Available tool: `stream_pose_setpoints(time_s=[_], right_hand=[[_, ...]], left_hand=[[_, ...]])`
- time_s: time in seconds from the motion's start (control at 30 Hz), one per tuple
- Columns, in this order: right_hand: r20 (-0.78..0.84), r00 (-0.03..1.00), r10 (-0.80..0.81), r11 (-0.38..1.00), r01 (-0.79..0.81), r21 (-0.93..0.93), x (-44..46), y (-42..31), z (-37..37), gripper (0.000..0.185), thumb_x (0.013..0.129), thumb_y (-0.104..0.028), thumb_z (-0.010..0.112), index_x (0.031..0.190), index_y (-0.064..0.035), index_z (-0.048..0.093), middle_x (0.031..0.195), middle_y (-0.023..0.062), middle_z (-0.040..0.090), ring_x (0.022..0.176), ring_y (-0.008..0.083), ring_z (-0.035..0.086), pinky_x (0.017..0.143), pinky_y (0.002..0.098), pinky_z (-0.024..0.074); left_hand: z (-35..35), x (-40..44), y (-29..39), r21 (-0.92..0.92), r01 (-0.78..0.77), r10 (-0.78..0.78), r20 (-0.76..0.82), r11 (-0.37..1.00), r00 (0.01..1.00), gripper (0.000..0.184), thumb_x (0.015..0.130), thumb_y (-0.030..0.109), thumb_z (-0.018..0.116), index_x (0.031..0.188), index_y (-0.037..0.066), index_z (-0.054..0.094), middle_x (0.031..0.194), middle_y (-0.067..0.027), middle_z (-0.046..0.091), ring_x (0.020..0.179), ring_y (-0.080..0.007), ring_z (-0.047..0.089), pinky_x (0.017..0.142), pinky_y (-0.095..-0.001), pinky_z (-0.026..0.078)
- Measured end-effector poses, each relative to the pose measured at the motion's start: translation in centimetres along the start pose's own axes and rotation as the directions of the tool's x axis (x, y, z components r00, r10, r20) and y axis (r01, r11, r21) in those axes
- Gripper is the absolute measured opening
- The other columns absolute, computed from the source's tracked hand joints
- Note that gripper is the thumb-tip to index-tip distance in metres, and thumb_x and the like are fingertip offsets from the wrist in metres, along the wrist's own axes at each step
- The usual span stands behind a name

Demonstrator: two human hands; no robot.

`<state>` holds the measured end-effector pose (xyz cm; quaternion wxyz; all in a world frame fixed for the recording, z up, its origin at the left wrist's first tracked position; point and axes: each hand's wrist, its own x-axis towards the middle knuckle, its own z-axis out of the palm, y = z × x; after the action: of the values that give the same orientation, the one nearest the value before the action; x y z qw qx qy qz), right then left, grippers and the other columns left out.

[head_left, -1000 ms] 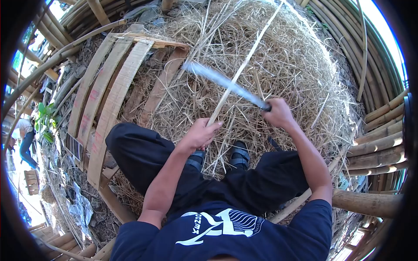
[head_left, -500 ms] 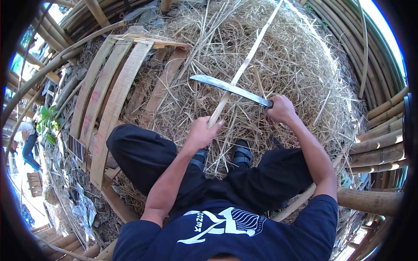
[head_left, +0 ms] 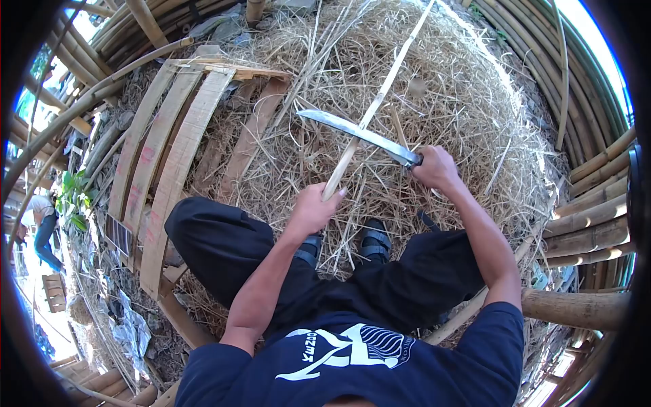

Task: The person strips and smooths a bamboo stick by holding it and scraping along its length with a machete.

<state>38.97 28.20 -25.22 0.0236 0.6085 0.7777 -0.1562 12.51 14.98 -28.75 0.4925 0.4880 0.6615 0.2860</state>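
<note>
My left hand [head_left: 314,209] is closed around the near end of a long, pale bamboo strip [head_left: 388,80], which slants away from me to the upper right. In my right hand [head_left: 434,167] is the dark handle of a machete [head_left: 357,131]. Its long steel blade lies across the strip, a little beyond my left hand, with the tip pointing left. The handle is mostly hidden by my fingers. Beneath both lies a thick layer of straw-like shavings [head_left: 461,95].
A wooden slatted pallet [head_left: 193,129] stands to the left. Stacked bamboo poles [head_left: 593,230] line the right side, and one thick pole [head_left: 576,308] juts in near my right elbow. My sandalled feet [head_left: 375,241] rest in the shavings. Another person [head_left: 46,224] is at the far left.
The machete has tilted, its tip swinging slightly away from me and its blade face turning. My left hand keeps its hold on the bamboo strip, almost unmoved.
</note>
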Motion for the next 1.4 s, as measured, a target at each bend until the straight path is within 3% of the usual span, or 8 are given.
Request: stream_pose_setpoints(time_s=[0.23,0.5,0.63,0.77,0.83,1.1,1.23,1.4], right_hand=[[0.119,0.970,-0.213,0.972,0.222,-0.070,-2.7,-2.9,1.6,0.023,0.066,-0.018,0.060,0.079,-0.0031,0.071,0.074,0.0219,0.066,0.075,0.0378,0.067,0.077,0.0453,0.0542],[-0.009,0.999,0.047,0.999,-0.047,0.019,-0.4,-0.9,-0.2,0.025,0.070,-0.017,0.058,0.084,-0.0002,0.071,0.074,0.0233,0.067,0.070,0.0353,0.068,0.074,0.0445,0.0549],[0.018,0.966,-0.258,0.962,0.258,-0.090,-2.1,-2.2,2.1,0.022,0.069,-0.018,0.059,0.078,-0.0017,0.071,0.072,0.0226,0.066,0.071,0.0353,0.068,0.074,0.0434,0.0557],[-0.038,0.993,0.109,0.994,-0.109,-0.011,1.0,-0.5,-0.4,0.020,0.070,-0.019,0.061,0.075,-0.0024,0.071,0.072,0.0201,0.068,0.070,0.0301,0.069,0.072,0.0403,0.0559],[-0.102,0.990,0.102,0.993,-0.107,-0.045,1.7,0.5,-1.2,0.022,0.071,-0.020,0.061,0.077,-0.0013,0.071,0.074,0.0204,0.068,0.071,0.0310,0.069,0.073,0.0404,0.0557],[0.080,0.975,-0.209,0.970,0.217,-0.111,-1.0,-2.5,1.0,0.022,0.068,-0.020,0.061,0.077,-0.0018,0.071,0.075,0.0224,0.067,0.073,0.0368,0.067,0.077,0.0450,0.0546],[-0.015,0.987,0.160,0.987,-0.160,-0.005,2.8,1.5,-1.1,0.022,0.068,-0.019,0.062,0.077,-0.0014,0.071,0.078,0.0222,0.068,0.073,0.0359,0.068,0.074,0.0441,0.0550],[0.019,0.993,0.112,0.981,-0.114,0.156,0.6,0.0,0.4,0.025,0.069,-0.018,0.060,0.079,0.0033,0.069,0.077,0.0248,0.067,0.075,0.0376,0.068,0.076,0.0448,0.0550]], left_hand=[[0.0,-0.3,0.2,0.128,-0.017,0.021,-0.027,0.992,0.999,0.033,0.089,0.034,0.064,0.086,0.001,0.064,0.059,-0.0128,0.059,0.054,-0.0252,0.059,0.053,-0.0393,0.045],[0.1,-0.3,0.3,0.015,0.008,-0.008,-0.011,1.000,1.000,0.037,0.089,0.035,0.064,0.082,-0.001,0.062,0.059,-0.0115,0.057,0.051,-0.0227,0.055,0.053,-0.0378,0.044],[0.0,-0.3,-0.3,0.068,0.016,-0.014,-0.027,0.998,1.000,0.035,0.089,0.034,0.064,0.082,-0.001,0.063,0.060,-0.0127,0.059,0.053,-0.0251,0.059,0.054,-0.0395,0.044],[0.4,-1.0,-0.5,0.137,-0.035,0.041,-0.044,0.990,0.998,0.037,0.091,0.036,0.063,0.083,0.000,0.062,0.056,-0.0041,0.052,0.050,-0.0116,0.049,0.050,-0.0328,0.040],[0.2,-1.2,1.1,0.081,0.033,-0.033,-0.001,0.996,0.999,0.033,0.091,0.031,0.063,0.084,-0.001,0.062,0.057,-0.0098,0.057,0.049,-0.0216,0.055,0.051,-0.0384,0.043],[0.5,-1.2,-0.3,0.157,-0.027,0.038,-0.064,0.987,0.997,0.037,0.090,0.037,0.064,0.086,0.000,0.063,0.055,-0.0018,0.051,0.047,-0.0121,0.049,0.046,-0.0327,0.039],[0.5,-1.4,-0.4,0.081,-0.042,0.044,-0.028,0.996,0.999,0.037,0.091,0.037,0.063,0.083,0.001,0.060,0.055,-0.0023,0.051,0.045,-0.0128,0.048,0.044,-0.0330,0.039],[0.2,-0.5,-0.5,0.037,0.014,-0.013,-0.007,0.999,1.000,0.033,0.090,0.032,0.063,0.084,0.000,0.061,0.057,-0.0086,0.057,0.048,-0.0175,0.055,0.050,-0.0352,0.044]])
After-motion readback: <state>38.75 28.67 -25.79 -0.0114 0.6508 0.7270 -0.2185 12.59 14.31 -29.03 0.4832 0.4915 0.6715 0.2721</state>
